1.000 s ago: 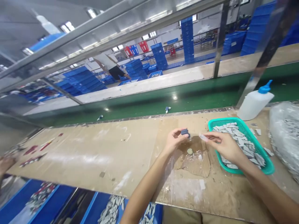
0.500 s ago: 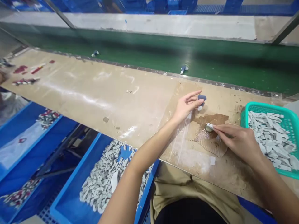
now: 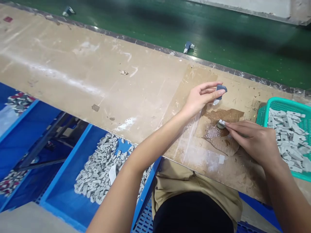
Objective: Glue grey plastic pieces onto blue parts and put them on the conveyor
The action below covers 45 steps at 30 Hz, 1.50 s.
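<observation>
My left hand is closed on a small dark blue and white plastic part, held above the worktop between thumb and fingers. Lower and to the right, my right hand pinches a small white plastic piece. That piece touches a small round dish of liquid, or sits just over it; I cannot tell which. Under the dish lies a wet, torn piece of cardboard. A green basket full of white pieces stands right of my right hand.
Beyond the worktop runs a green conveyor belt carrying blue and white assembled parts. Below the front edge, a blue bin holds many grey-white pieces. Another blue bin is at the far left.
The view has tilted down and shifted, so the belt's far side has mostly left the picture. Both hands keep their grips, the right still at the dish.
</observation>
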Each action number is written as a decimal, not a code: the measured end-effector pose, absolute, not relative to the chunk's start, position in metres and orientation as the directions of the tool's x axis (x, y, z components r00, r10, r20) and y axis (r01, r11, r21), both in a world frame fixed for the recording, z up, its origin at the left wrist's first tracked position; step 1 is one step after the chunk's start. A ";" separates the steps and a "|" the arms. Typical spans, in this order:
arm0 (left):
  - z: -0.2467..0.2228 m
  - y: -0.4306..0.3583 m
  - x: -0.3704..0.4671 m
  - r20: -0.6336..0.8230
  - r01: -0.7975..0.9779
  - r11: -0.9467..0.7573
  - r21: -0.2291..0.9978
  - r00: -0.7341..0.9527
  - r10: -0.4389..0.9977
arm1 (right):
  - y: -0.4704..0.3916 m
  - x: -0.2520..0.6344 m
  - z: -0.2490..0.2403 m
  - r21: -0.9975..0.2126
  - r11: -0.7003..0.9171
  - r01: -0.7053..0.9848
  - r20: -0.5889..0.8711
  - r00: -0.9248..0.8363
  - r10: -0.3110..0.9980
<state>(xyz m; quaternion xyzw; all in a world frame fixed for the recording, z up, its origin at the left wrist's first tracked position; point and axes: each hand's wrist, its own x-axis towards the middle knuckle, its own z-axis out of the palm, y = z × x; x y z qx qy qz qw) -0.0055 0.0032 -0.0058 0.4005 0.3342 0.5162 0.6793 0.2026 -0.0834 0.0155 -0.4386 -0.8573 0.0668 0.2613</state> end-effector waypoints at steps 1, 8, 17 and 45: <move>-0.006 0.003 -0.005 -0.045 -0.444 0.157 0.882 0.253 0.966 | -0.083 0.203 0.016 -0.350 0.601 0.719 0.384 -0.475 0.792; -0.008 0.005 -0.004 -0.066 -0.482 0.193 0.855 0.267 0.961 | -0.082 0.204 0.016 -0.346 0.591 0.729 0.339 -0.490 0.803; -0.008 0.006 -0.006 -0.087 -0.592 0.277 0.757 0.328 0.941 | -0.088 0.201 0.025 -0.443 0.538 0.718 0.436 -0.352 0.828; -0.003 -0.028 0.020 -0.114 -0.395 0.260 0.881 0.355 0.928 | -0.093 0.206 0.032 -0.558 0.422 0.714 0.633 0.038 0.773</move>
